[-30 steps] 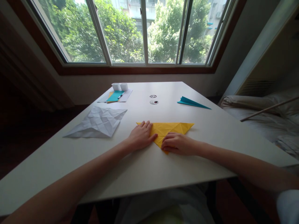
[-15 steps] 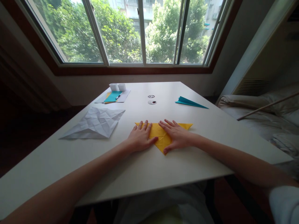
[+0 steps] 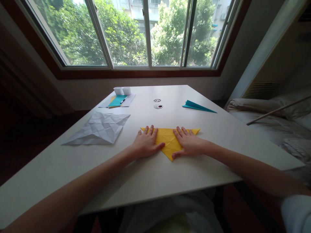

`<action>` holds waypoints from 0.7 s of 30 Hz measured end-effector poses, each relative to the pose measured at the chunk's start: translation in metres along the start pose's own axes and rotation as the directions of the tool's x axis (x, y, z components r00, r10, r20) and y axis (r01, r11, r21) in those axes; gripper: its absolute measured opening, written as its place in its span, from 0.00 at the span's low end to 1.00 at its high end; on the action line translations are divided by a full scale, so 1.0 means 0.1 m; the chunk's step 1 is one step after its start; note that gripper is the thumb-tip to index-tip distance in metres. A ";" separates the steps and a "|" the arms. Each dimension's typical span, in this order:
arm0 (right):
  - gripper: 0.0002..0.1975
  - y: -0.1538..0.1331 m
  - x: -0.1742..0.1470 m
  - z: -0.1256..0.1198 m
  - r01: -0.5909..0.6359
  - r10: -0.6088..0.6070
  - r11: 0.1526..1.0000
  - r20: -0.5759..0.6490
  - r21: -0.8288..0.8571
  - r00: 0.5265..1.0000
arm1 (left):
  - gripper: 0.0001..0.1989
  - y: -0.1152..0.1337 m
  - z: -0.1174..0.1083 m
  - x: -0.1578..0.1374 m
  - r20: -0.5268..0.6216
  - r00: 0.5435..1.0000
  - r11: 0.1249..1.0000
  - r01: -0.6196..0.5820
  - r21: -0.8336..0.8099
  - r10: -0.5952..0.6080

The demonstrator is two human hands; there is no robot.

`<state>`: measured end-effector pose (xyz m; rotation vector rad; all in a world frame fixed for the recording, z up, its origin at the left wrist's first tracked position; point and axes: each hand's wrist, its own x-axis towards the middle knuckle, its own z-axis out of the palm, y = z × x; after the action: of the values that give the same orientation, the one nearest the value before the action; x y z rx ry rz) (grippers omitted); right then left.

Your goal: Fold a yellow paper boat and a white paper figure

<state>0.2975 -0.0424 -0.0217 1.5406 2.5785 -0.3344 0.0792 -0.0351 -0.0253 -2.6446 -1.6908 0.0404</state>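
A sheet of yellow paper, folded into a triangle, lies on the white table with its long edge away from me and one corner pointing at me. Faint creases cross its middle. My left hand rests flat on its left part, fingers spread and thumb over the paper. On the right part lies my right hand, also flat with fingers apart, its thumb by the near corner. Both outer tips of the triangle stick out past my fingers.
Left of my hands lies a creased white sheet. Farther back are teal paper, a pen and small white paper boxes. Two round pieces lie mid-table, and a folded teal paper at the right. The table's near edge faces me.
My right hand has slid to the right along the yellow paper, uncovering more of its middle. My left hand has stayed in place.
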 end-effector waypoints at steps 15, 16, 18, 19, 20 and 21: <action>0.63 0.19 -0.21 -0.21 -0.266 0.276 0.959 0.109 -0.097 0.955 | 0.46 -0.04 -0.02 -0.01 0.010 1.000 1.000 -0.009 -0.029 0.009; 0.61 0.23 -0.21 -0.23 -0.245 0.255 0.964 0.103 -0.100 0.962 | 0.46 -0.04 -0.02 -0.01 0.012 1.000 1.000 -0.008 -0.029 0.009; 0.55 0.32 -0.20 -0.27 -0.175 0.182 0.979 0.061 -0.100 0.981 | 0.45 -0.04 -0.02 -0.01 0.017 1.000 0.999 -0.009 -0.032 0.010; 0.52 0.37 -0.18 -0.29 -0.129 0.133 0.987 0.032 -0.099 0.991 | 0.45 -0.05 -0.02 -0.01 0.019 1.000 0.999 -0.011 -0.035 0.012; 0.48 0.41 -0.17 -0.31 -0.071 0.071 0.993 -0.009 -0.098 0.997 | 0.45 -0.07 -0.03 -0.01 0.022 1.000 0.999 -0.014 -0.038 0.015; 0.46 0.45 -0.15 -0.34 -0.008 0.003 0.995 -0.051 -0.096 0.999 | 0.45 -0.09 -0.04 -0.01 0.027 0.999 0.999 -0.018 -0.041 0.019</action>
<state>0.3441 -0.0265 0.0085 1.5429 2.5863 -0.1698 0.0706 -0.0322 -0.0214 -2.7014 -1.6932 0.0437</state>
